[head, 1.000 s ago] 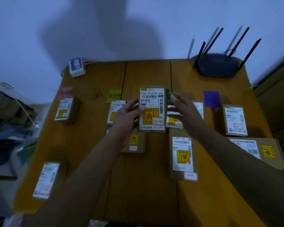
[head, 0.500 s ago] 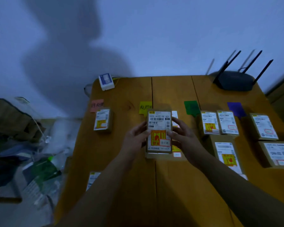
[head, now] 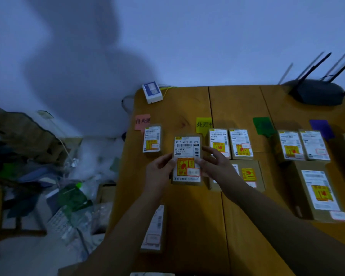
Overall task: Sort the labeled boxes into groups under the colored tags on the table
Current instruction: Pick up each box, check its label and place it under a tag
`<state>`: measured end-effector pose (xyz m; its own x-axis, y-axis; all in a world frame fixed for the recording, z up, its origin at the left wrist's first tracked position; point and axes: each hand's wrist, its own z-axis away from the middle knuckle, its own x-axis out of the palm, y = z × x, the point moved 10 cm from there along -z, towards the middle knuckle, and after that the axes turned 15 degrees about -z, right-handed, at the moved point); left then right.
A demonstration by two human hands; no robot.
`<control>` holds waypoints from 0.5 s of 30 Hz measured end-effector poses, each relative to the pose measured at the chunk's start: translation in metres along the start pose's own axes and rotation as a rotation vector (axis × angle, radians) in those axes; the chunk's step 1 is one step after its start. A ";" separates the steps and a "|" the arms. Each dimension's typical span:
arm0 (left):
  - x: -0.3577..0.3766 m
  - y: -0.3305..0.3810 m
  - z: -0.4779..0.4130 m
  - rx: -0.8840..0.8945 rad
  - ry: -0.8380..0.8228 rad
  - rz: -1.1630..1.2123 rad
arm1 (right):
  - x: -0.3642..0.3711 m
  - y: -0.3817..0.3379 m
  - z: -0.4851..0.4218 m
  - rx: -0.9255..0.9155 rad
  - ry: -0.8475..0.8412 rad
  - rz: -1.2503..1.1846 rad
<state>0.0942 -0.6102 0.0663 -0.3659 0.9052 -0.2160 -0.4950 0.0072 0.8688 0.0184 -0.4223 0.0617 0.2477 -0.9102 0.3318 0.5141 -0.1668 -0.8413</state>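
Both hands hold one labeled brown box (head: 186, 150) above the wooden table (head: 187, 216), label facing up. My left hand (head: 159, 172) grips its left edge and my right hand (head: 215, 164) its right edge. Four coloured tags lie in a row: pink (head: 142, 121), yellow (head: 203, 124), green (head: 262, 124) and purple (head: 321, 127). One box (head: 151, 141) sits under the pink tag, a pair of boxes (head: 230, 143) under the yellow, with a flat box (head: 247, 174) below them. Another pair of boxes (head: 303, 145) lies under the green tag.
A large box (head: 318, 194) lies at the right and one box (head: 153, 228) near the table's left front edge, partly behind my left arm. A black router (head: 317, 92) and a small white device (head: 152, 92) stand at the back. Clutter (head: 48, 176) fills the floor left of the table.
The held box has moved left, from in front of the yellow group toward the gap between the pink and yellow tags. The view has swung left too.
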 end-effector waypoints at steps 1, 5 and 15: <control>-0.009 -0.009 -0.004 -0.012 0.024 -0.008 | 0.007 0.009 -0.005 0.014 0.005 0.024; -0.041 -0.047 -0.023 -0.058 0.090 -0.054 | 0.036 0.051 -0.031 0.054 0.025 0.152; -0.079 -0.132 -0.076 -0.250 0.143 -0.140 | 0.082 0.137 -0.081 0.189 0.043 0.352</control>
<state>0.1284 -0.7154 -0.0650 -0.3791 0.8336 -0.4018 -0.7205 0.0065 0.6934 0.0426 -0.5504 -0.0604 0.4031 -0.9150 0.0152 0.5466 0.2274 -0.8059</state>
